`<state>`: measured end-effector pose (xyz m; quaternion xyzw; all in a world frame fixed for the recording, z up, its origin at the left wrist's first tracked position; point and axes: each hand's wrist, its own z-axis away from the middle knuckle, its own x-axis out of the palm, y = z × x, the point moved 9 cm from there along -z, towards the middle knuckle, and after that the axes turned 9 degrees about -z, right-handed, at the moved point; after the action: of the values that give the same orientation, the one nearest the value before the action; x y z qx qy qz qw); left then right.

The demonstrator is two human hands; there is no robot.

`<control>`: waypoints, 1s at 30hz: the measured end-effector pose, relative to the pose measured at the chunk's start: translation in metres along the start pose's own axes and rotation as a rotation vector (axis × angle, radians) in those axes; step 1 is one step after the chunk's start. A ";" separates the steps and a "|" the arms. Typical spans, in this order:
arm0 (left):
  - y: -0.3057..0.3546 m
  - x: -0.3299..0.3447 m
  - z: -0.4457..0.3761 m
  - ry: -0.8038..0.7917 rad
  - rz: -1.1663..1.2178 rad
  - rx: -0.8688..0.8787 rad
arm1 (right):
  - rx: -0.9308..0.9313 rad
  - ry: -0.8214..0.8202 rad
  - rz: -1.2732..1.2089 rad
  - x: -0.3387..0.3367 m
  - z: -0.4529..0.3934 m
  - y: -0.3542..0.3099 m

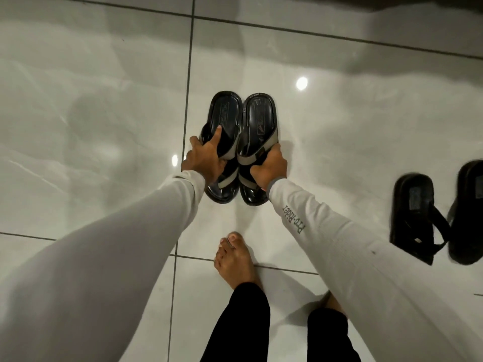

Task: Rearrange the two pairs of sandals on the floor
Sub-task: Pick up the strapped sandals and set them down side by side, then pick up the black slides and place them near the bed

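I see a glossy pale tiled floor (339,142) filling the frame, crossed by dark grout lines (188,74): one runs top to bottom left of centre, another slants across the upper part. A bright light reflection (302,83) sits right of centre in the upper half, and a smaller glint (174,160) lies on the vertical line. At lower centre I see a bare foot (234,259) flat on the tiles above a black trouser leg (240,325); a second black leg (330,335) stands to its right.
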<state>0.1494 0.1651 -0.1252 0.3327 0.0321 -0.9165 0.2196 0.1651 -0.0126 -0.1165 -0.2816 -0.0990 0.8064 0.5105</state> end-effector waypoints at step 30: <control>0.459 0.223 0.186 -0.005 -0.297 0.500 | 0.136 0.188 0.797 -0.460 -0.001 0.248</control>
<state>0.0810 -0.3722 -0.0801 0.3661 -0.1468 -0.9189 -0.0057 0.1229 -0.5311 -0.0662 -0.3358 0.1183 0.9165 0.1824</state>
